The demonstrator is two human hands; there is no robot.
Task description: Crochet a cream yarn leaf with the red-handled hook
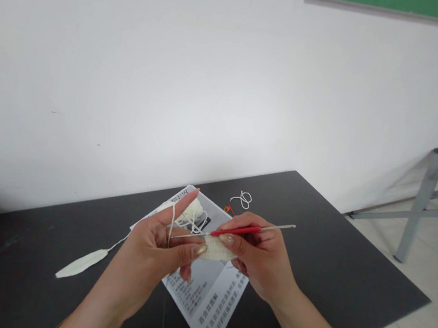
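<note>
Crochet (pixel 217 250) pinched in left hand (pixel 152 253); right hand (pixel 265 255) grips red hook (pixel 238 231) against it, above paper (pixel 215 305) on desk (pixel 351 273).

Room over table (pixel 334 276) at right; yarn ball (pixel 195 209) obstructs beyond left hand (pixel 152 253).

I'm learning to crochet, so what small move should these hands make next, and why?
Probably catch the white strand with the red-handled hook in the right hand: it runs down from the raised left index finger, near one hook tip, while the left hand pinches the cream piece.
</note>
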